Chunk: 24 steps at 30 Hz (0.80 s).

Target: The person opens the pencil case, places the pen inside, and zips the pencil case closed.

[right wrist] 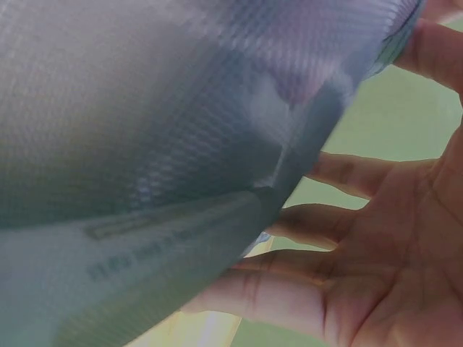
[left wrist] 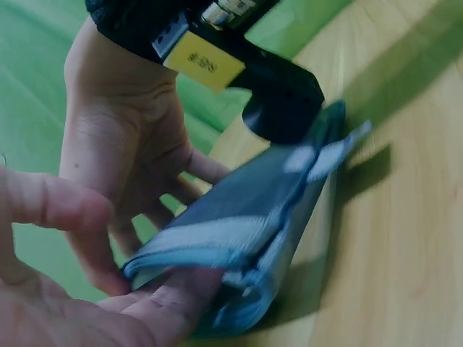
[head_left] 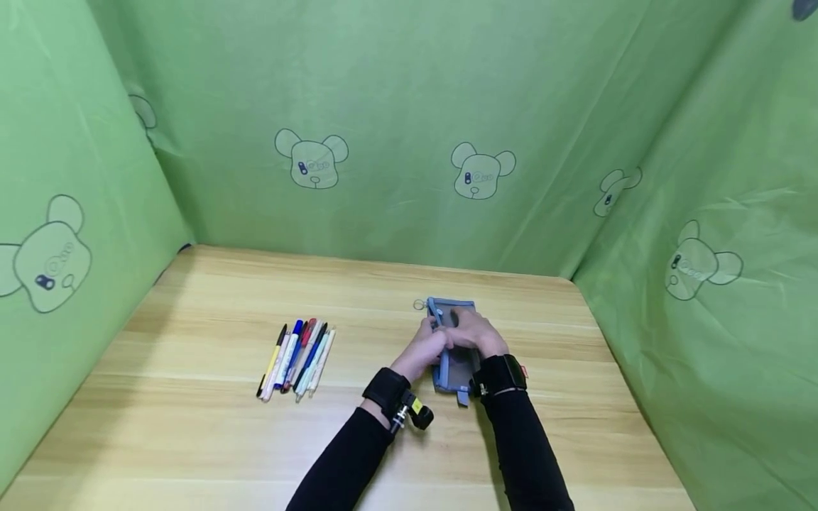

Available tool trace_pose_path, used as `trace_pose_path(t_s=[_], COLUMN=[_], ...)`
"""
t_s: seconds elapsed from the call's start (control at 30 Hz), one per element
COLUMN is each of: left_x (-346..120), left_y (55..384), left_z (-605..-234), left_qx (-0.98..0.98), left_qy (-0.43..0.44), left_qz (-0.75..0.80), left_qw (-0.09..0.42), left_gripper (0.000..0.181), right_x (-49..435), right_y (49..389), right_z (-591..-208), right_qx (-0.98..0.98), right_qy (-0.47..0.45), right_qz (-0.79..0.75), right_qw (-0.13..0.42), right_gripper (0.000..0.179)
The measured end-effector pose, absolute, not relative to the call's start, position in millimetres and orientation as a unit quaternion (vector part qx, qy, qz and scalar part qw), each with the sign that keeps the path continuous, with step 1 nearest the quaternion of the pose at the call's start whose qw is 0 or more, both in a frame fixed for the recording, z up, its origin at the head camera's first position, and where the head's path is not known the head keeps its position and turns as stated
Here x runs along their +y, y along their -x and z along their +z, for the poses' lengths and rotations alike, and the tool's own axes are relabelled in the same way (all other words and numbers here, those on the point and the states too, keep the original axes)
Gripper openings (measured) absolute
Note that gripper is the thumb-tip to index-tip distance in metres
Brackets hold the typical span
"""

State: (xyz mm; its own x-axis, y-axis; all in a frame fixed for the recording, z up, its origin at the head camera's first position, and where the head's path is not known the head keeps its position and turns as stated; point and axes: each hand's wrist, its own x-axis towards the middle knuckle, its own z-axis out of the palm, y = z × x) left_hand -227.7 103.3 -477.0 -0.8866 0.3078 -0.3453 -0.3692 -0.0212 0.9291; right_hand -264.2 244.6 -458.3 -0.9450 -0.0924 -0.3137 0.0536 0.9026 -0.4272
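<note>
A blue-edged pencil case with a greyish mesh side (head_left: 460,369) lies lengthwise on the table under both hands. My left hand (head_left: 424,349) holds its left, zippered edge. Seen from the left wrist, a digit of that hand reaches into the case's mouth while another finger stands raised above it. Across the case, my right hand (head_left: 474,332) grips the opposite side, its fingers (right wrist: 347,173) passing behind the edge. The mesh (right wrist: 145,144) fills much of the right wrist view, with a pale printed label inside it. Whatever else lies inside is hidden.
To the left, several pens and markers (head_left: 297,358) lie side by side on the wooden table (head_left: 192,426). A key ring (head_left: 419,304) hangs off the case's far left corner. Green curtains (head_left: 396,85) with bear heads enclose the table's back and sides.
</note>
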Motion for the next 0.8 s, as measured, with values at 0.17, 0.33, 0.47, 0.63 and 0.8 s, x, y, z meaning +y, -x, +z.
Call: trace_pose_path(t_s=[0.17,0.33,0.47,0.63,0.8], left_x=[96,88,83,74,60], left_y=[223,214,206,199,196], left_z=[-472,-461,-447,-441,-442], left_qx=[0.753,0.834,0.870,0.911,0.927], left_qy=[-0.016,-0.059,-0.060,-0.092,-0.093], left_qz=[0.625,0.524,0.469,0.394,0.359], left_qw=[0.205,0.163,0.139,0.084,0.052], left_gripper=[0.076,0.058,0.052,0.040,0.037], right_x=[243,243,243,243,242], right_y=[263,262,262,261,261], right_z=[-460,-461,-460,-460,-461], right_qx=[0.958,0.960,0.959,0.955,0.954], right_qy=[0.002,0.001,-0.006,-0.012,-0.014], right_qz=[-0.231,-0.220,-0.225,-0.242,-0.245], right_qw=[0.173,0.173,0.174,0.173,0.172], right_gripper=[0.089,0.088,0.089,0.085,0.086])
